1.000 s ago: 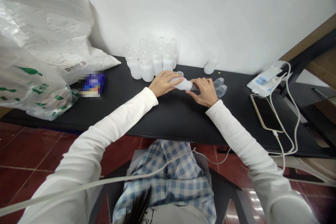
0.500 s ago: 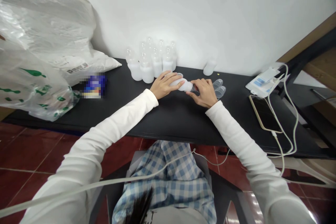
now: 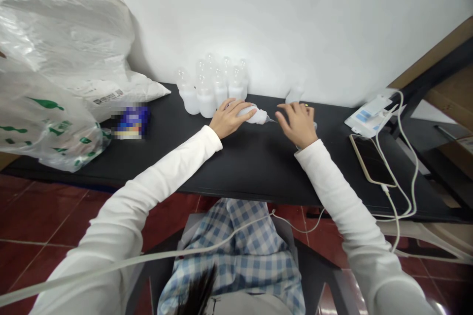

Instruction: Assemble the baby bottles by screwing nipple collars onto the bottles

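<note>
My left hand (image 3: 229, 119) is wrapped round a white plastic squeeze bottle (image 3: 257, 115), which lies tilted with its pointed clear nozzle (image 3: 271, 119) facing right. Just beyond the nozzle tip, my right hand (image 3: 298, 123) hovers with fingers apart and nothing visible in it. Clear plastic caps (image 3: 315, 127) lie under and beside that hand, mostly hidden by it. Behind my left hand stands a group of several white bottles (image 3: 206, 102) topped with clear domed caps. Against the wall, a lone white bottle (image 3: 294, 94) stands behind my right hand.
Large plastic bags (image 3: 74, 108) fill the left end of the black table (image 3: 244, 167). A blue packet (image 3: 135, 120), partly blurred, lies beside them. To the right are a phone (image 3: 373, 160) with a white cable (image 3: 416, 177) and a white-and-blue package (image 3: 369, 115).
My right hand has let go of the bottle's neck end and moved right, its fingers spreading. The pointed nozzle now shows. My left hand keeps its grip on the bottle.
</note>
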Tool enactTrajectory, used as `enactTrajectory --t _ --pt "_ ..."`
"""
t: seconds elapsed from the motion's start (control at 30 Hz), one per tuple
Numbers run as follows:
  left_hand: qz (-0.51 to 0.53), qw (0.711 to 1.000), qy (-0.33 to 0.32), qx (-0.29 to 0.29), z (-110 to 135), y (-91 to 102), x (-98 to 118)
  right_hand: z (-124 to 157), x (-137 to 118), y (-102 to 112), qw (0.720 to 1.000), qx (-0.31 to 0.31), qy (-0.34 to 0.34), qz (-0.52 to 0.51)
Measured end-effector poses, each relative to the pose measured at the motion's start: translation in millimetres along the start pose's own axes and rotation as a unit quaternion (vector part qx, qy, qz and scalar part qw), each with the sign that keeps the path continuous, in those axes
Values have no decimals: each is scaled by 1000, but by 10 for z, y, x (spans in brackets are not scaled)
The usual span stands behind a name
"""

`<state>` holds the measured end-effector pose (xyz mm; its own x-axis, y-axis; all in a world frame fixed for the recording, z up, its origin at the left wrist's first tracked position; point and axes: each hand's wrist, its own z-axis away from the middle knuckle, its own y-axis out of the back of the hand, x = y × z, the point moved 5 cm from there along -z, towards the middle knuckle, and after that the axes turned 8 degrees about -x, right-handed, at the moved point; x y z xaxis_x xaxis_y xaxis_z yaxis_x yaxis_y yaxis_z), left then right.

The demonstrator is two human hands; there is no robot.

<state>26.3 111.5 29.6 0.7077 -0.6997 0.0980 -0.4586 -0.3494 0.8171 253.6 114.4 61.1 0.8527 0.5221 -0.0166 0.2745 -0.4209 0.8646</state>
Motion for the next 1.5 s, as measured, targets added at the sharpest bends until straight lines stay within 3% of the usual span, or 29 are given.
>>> enactTrajectory --t 0.1,0.23,0.43,0.63,0.7,0.87,1.03,1.27,1.5 --pt "-12 1000 6 2 1 4 -27 26 347 94 994 43 -100 20" --pt "-13 1000 9 2 0 6 -21 118 736 66 975 39 -214 39" --pt "-27 1000 5 -6 -3 22 19 117 747 -26 962 -71 -255 67" --pt "-67 997 16 -33 -11 51 52 103 620 17 951 -123 -265 102" --pt "-71 997 16 -36 -15 56 62 92 615 33 953 -114 -264 95" --pt "-75 997 17 -28 -16 65 75 16 539 193 975 38 -216 -31" --pt "-60 998 30 -10 -7 65 69 8 286 226 963 132 -160 -174" --pt "-49 998 42 12 0 64 67 42 7 -70 936 79 -144 -310" --pt "-44 999 -9 12 4 87 124 64 -105 -229 900 50 -102 -420"
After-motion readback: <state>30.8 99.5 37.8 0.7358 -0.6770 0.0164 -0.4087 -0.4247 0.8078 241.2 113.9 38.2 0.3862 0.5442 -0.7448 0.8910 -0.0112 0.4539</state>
